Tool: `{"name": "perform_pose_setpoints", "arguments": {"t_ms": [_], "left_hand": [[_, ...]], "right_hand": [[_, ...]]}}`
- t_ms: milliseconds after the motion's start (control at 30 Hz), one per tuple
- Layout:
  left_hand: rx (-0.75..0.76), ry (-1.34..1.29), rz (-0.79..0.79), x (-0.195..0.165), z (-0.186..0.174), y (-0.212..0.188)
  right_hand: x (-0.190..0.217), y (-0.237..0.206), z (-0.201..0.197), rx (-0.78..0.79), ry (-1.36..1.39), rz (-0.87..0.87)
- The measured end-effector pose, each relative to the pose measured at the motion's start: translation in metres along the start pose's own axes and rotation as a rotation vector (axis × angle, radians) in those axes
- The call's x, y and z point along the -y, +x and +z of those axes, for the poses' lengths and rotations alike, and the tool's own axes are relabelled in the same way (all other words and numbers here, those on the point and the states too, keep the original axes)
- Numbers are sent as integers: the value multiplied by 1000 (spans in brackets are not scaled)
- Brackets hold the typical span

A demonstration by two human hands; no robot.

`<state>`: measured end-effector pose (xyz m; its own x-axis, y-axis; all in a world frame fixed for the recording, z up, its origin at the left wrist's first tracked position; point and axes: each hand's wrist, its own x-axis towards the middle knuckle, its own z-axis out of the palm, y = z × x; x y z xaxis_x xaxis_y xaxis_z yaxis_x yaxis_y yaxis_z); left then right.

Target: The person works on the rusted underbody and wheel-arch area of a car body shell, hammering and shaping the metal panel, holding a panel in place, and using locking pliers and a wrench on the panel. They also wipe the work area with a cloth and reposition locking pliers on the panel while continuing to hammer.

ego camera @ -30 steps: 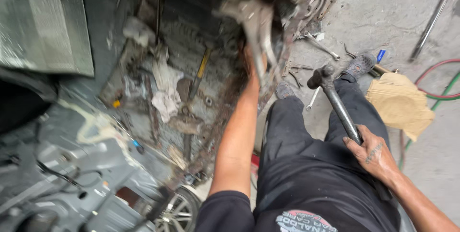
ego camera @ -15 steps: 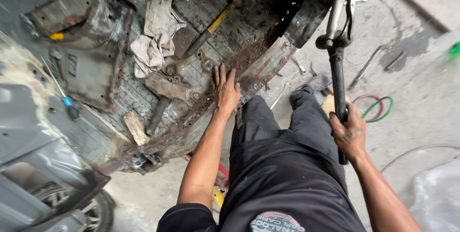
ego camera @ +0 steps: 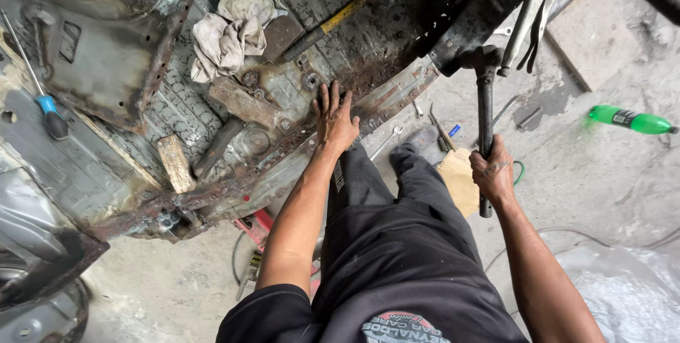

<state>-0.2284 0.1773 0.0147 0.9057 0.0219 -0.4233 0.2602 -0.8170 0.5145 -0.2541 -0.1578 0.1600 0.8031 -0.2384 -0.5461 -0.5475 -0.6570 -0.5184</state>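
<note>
My left hand (ego camera: 334, 119) lies flat, fingers spread, on the rusty floor pan (ego camera: 297, 52) of a stripped car body, near its rusted sill edge. My right hand (ego camera: 494, 173) grips the black handle of a hammer (ego camera: 485, 102) held upright, its head up by the dark sill end. Locking pliers (ego camera: 535, 10) hang clamped just above the hammer head. My dark trousers (ego camera: 397, 244) fill the lower middle.
On the floor pan lie a dirty rag (ego camera: 230, 27), a yellow-handled tool (ego camera: 326, 27), a wood block (ego camera: 175, 164) and a blue-handled screwdriver (ego camera: 42, 98). A green bottle (ego camera: 630, 120), spanners (ego camera: 386, 141) and cardboard (ego camera: 460, 180) lie on the concrete. A red tool (ego camera: 256, 226) sits below the sill.
The view has swung and closed in. My left hand stays planted on the floor pan. My right hand has brought the hammer upright beside the sill end.
</note>
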Motion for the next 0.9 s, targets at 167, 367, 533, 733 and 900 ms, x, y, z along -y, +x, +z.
{"name": "perform_pose_setpoints", "arguments": {"t_ms": [167, 367, 533, 733, 900], "left_hand": [[39, -37, -16, 0, -6, 0], [84, -56, -61, 0, -8, 5], [86, -45, -74, -3, -6, 6], [77, -37, -106, -5, -4, 6], [59, -34, -110, -3, 3, 8]], "right_hand": [[-3, 8, 8, 47, 44, 20], [-7, 15, 0, 75, 140, 41], [-19, -1, -20, -3, 13, 35], [-47, -1, -34, 34, 91, -10], [-64, 27, -33, 77, 54, -148]]}}
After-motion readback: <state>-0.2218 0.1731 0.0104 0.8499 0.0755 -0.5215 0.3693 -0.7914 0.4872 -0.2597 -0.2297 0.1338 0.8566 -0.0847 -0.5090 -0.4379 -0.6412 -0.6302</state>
